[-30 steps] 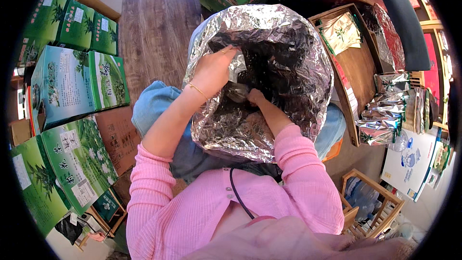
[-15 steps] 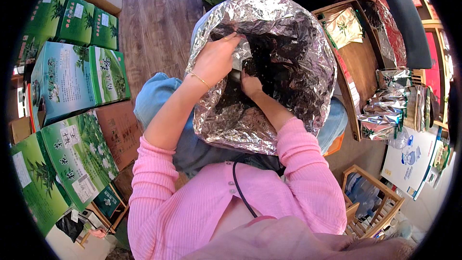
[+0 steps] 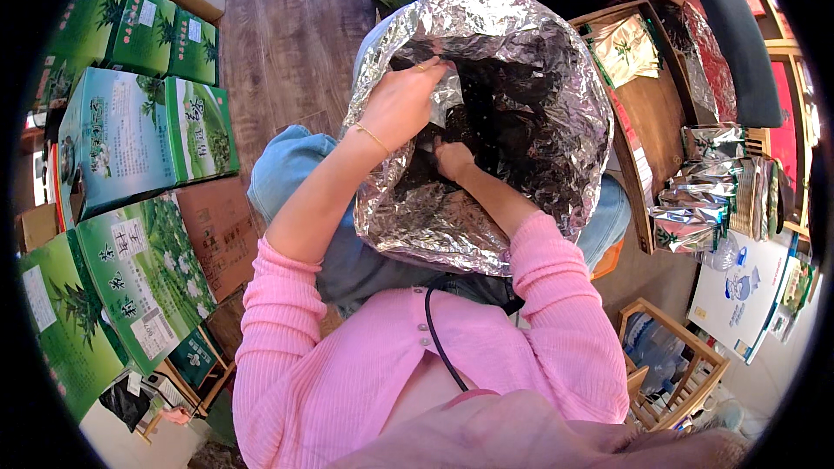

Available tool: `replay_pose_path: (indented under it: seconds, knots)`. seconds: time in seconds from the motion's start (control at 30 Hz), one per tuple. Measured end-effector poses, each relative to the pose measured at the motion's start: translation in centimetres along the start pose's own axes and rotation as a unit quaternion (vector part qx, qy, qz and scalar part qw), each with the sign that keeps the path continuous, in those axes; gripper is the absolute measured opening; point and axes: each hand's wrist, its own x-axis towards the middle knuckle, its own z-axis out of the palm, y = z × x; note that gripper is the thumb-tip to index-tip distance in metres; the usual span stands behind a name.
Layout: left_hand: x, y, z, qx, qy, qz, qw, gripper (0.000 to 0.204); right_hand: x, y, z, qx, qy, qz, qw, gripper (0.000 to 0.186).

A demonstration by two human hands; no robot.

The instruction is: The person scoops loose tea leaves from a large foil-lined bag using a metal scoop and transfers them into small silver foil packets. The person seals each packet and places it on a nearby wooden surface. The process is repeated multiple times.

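Observation:
A large crinkled silver foil bag (image 3: 452, 243) stands open on my lap, with loose dark leaves (image 3: 521, 113) inside it. My left hand (image 3: 398, 104) reaches in over the left rim and pinches a small silver foil pouch (image 3: 445, 94) by its mouth. Just below the pouch, my right hand (image 3: 452, 158) is deep in the bag. Its fingers point down into the dark leaves and are partly hidden. Both arms wear pink sleeves pushed up to the elbow.
Several green printed cartons (image 3: 130, 139) are stacked on the floor to my left. On the right, a wooden tray (image 3: 669, 113) holds a filled packet, with a pile of small silver pouches (image 3: 704, 200) beside it. A wooden crate (image 3: 678, 373) sits at lower right.
Both hands have moved farther up inside the foil bag. The left hand has carried the small pouch toward the far rim, and the right hand followed below it.

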Motion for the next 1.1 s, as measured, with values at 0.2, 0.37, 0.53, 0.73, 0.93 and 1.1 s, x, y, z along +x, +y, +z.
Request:
replay_pose_path:
  seconds: [0.2,0.37,0.53,0.73,0.93,1.1]
  knots:
    - [-0.2,0.1,0.2,0.004,0.009,0.017,1.0,0.047,-1.9,0.6,0.6,-0.019,-0.034,-0.04,0.998,0.065]
    - [-0.5,0.0,0.3,-0.002,-0.004,0.006,1.0,0.048,-1.3,-0.3,-0.3,-0.02,-0.066,-0.072,0.995,0.048]
    - [0.1,0.6,-0.3,-0.01,-0.009,0.011,1.0,0.048,-1.7,0.0,-0.1,0.048,-0.04,-0.032,0.998,0.038]
    - [-0.1,0.2,-0.2,-0.006,-0.005,0.004,1.0,0.047,-1.5,0.1,-1.4,0.169,-0.059,-0.016,0.984,0.039]
    - [0.4,0.7,-0.2,-0.012,-0.004,0.015,1.0,0.047,2.0,1.6,7.0,0.176,-0.059,0.071,0.98,0.044]
    - [-0.1,-0.3,0.3,-0.001,-0.001,-0.001,1.0,0.048,2.3,3.1,6.7,0.236,-0.085,0.087,0.964,0.044]
